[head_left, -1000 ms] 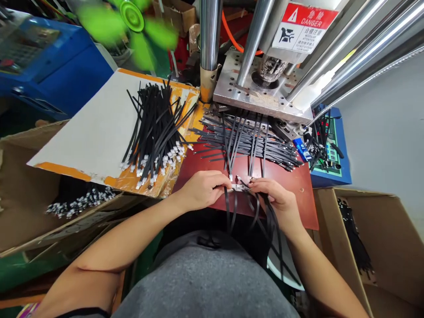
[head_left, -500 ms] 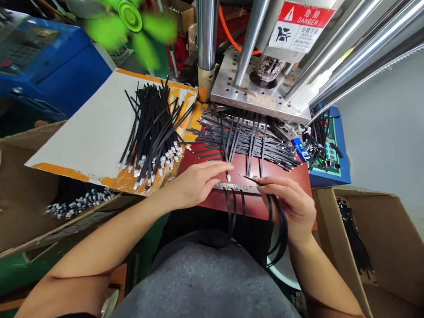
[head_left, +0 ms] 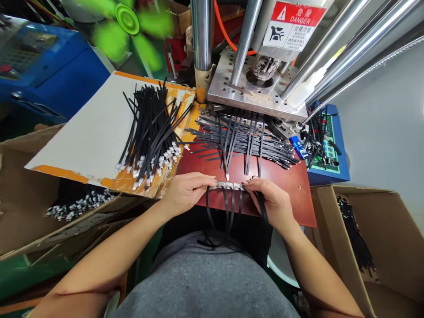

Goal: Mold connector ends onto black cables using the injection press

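Note:
A narrow metal strip with slots [head_left: 228,186] lies across the front of the red board, between my two hands. Several flat black cables [head_left: 232,205] hang from it in loops toward my lap. My left hand [head_left: 188,192] is closed in a pinch at the strip's left end, beside one hanging cable. At the right end, my right hand [head_left: 273,201] has its thumb and fingers together on the strip, with a small bunch of black cables [head_left: 263,210] curving down from its grip. Fingers partly hide both strip ends. Just beyond lies a cable with a white connector [head_left: 227,176].
Black cables [head_left: 245,140] are spread over the red board [head_left: 298,201], under a press plate [head_left: 258,99]. Left, a cable pile with white connectors [head_left: 149,128] rests on cardboard. Open boxes [head_left: 391,229] flank me. A green fan [head_left: 127,20] spins at the back left.
My right hand has moved left to the strip's right end, bringing its cable bunch along. My left hand has shifted slightly left and lower, closing from loosely extended fingers to a pinch on the strip.

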`<state>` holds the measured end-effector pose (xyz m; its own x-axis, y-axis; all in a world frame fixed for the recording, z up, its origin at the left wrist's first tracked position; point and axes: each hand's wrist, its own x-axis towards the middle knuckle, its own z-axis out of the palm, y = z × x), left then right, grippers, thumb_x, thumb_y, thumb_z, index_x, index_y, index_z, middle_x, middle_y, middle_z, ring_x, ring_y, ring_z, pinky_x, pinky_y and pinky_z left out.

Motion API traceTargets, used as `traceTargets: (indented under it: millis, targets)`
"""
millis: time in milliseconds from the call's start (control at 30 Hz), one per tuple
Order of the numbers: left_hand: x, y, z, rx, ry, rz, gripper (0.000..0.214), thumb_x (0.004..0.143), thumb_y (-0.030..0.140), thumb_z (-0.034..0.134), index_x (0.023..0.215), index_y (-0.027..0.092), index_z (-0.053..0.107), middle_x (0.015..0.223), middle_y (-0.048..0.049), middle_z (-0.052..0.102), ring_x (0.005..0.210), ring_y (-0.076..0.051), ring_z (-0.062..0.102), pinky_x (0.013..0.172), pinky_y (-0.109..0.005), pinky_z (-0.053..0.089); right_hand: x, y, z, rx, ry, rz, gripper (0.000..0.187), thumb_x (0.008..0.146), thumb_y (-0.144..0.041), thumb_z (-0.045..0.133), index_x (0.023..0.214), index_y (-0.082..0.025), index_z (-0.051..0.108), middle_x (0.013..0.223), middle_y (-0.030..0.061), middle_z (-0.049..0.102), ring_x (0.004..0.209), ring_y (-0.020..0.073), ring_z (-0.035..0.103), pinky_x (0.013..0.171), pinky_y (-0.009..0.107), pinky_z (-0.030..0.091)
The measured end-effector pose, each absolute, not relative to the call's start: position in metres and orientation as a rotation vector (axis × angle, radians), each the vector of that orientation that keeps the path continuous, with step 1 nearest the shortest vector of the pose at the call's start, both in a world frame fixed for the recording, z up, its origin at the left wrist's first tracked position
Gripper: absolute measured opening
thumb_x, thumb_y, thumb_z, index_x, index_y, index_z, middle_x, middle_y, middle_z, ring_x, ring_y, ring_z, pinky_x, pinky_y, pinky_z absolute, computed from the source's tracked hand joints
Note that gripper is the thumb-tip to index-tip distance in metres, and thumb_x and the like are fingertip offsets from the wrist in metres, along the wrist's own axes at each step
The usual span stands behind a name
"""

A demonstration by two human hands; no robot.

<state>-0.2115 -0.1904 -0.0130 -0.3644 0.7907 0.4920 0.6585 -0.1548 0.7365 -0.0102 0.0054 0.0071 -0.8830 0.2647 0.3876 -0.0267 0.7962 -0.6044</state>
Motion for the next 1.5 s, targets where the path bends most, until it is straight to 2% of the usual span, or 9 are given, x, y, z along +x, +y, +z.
traceTargets:
  millis: [200, 433, 667, 900, 1167, 1233, 1333, 1433, 1500]
  targets:
    - [-0.212, -0.189, -0.008, 1.833, 1.982, 1.393, 0.017, 0.092, 0.008, 0.056, 0.096, 0.017, 0.07, 0.094, -0.0032, 0.074, 0.083, -0.011, 0.071, 0.077, -0.021, 0.057, -0.012, 0.005, 0.013, -0.111, -2.655, 0.736, 0.026, 0.097, -0.009, 0.046, 0.102, -0.021, 0.069, 0.105, 0.0069, 0.073, 0.103, 0.02, 0.069, 0.094, 0.041, 0.059]
    - [-0.209, -0.186, 0.009, 1.938, 2.164, 0.766, 0.023, 0.092, 0.01, 0.052, 0.108, 0.019, 0.067, 0.086, -0.0017, 0.071, 0.074, -0.019, 0.069, 0.065, -0.031, 0.057, -0.001, 0.025, 0.031, -0.264, -2.442, 0.482, 0.04, 0.091, -0.009, 0.062, 0.124, -0.032, 0.066, 0.138, 0.0084, 0.055, 0.125, 0.0245, 0.057, 0.102, 0.046, 0.053]
    - [-0.215, -0.176, 0.034, 1.949, 2.047, 1.036, 0.041, 0.097, 0.017, 0.051, 0.138, 0.019, 0.054, 0.137, -0.0066, 0.061, 0.125, -0.018, 0.059, 0.109, -0.033, 0.049, -0.022, -0.007, 0.052, 0.049, -2.439, 0.806, 0.052, 0.094, -0.003, 0.053, 0.135, -0.034, 0.059, 0.118, 0.0049, 0.068, 0.108, 0.0215, 0.066, 0.093, 0.042, 0.058]
    - [-0.22, -0.172, 0.029, 1.444, 2.18, 1.391, 0.03, 0.095, 0.027, 0.057, 0.121, 0.017, 0.069, 0.098, -0.0067, 0.075, 0.085, -0.017, 0.073, 0.081, -0.028, 0.061, -0.016, -0.001, 0.045, -0.164, -2.427, 0.735, 0.037, 0.092, -0.006, 0.06, 0.121, -0.029, 0.066, 0.106, 0.0022, 0.073, 0.095, 0.0175, 0.07, 0.085, 0.033, 0.06]
    - [-0.254, -0.209, -0.006, 0.411, 2.111, 1.44, 0.075, 0.084, 0.028, 0.059, 0.152, 0.017, 0.03, 0.064, -0.0005, 0.069, 0.046, -0.017, 0.065, 0.042, -0.022, 0.051, 0.009, 0.02, 0.027, -0.178, -2.528, 0.59, 0.027, 0.092, -0.007, 0.06, 0.111, -0.024, 0.067, 0.099, 0.0019, 0.074, 0.091, 0.0158, 0.071, 0.083, 0.029, 0.06]
    - [-0.251, -0.208, -0.007, 0.532, 2.151, 1.309, 0.073, 0.087, 0.032, 0.057, 0.153, 0.02, 0.029, 0.064, 0.0009, 0.069, 0.047, -0.017, 0.065, 0.045, -0.023, 0.052, 0.008, 0.02, 0.029, -0.165, -2.514, 0.58, 0.029, 0.091, -0.005, 0.06, 0.113, -0.025, 0.066, 0.099, 0.0022, 0.074, 0.093, 0.0161, 0.071, 0.083, 0.03, 0.06]
    - [-0.248, -0.2, 0.001, 0.948, 2.367, 0.936, 0.045, 0.091, 0.039, 0.054, 0.133, 0.022, 0.058, 0.068, -0.0014, 0.071, 0.054, -0.019, 0.067, 0.057, -0.028, 0.055, 0.008, 0.02, 0.033, -0.177, -2.515, 0.574, 0.032, 0.092, -0.006, 0.058, 0.115, -0.027, 0.066, 0.098, 0.002, 0.074, 0.093, 0.0171, 0.071, 0.081, 0.031, 0.06]
    - [-0.248, -0.18, 0.01, 1.428, 2.557, 0.662, 0.03, 0.095, 0.034, 0.05, 0.109, 0.022, 0.074, 0.094, -0.0073, 0.076, 0.082, -0.025, 0.072, 0.077, -0.036, 0.056, 0.008, 0.019, 0.036, -0.131, -2.545, 0.566, 0.034, 0.092, -0.006, 0.056, 0.118, -0.027, 0.066, 0.1, 0.0033, 0.074, 0.094, 0.0185, 0.071, 0.083, 0.033, 0.06]
    - [-0.249, -0.159, 0.012, 1.818, 2.35, 0.643, 0.035, 0.095, 0.018, 0.046, 0.118, 0.024, 0.071, 0.118, -0.0065, 0.071, 0.108, -0.024, 0.068, 0.094, -0.038, 0.053, 0.008, 0.018, 0.039, -0.078, -2.57, 0.568, 0.037, 0.092, -0.005, 0.054, 0.12, -0.026, 0.066, 0.101, 0.0043, 0.074, 0.093, 0.0191, 0.071, 0.085, 0.035, 0.06]
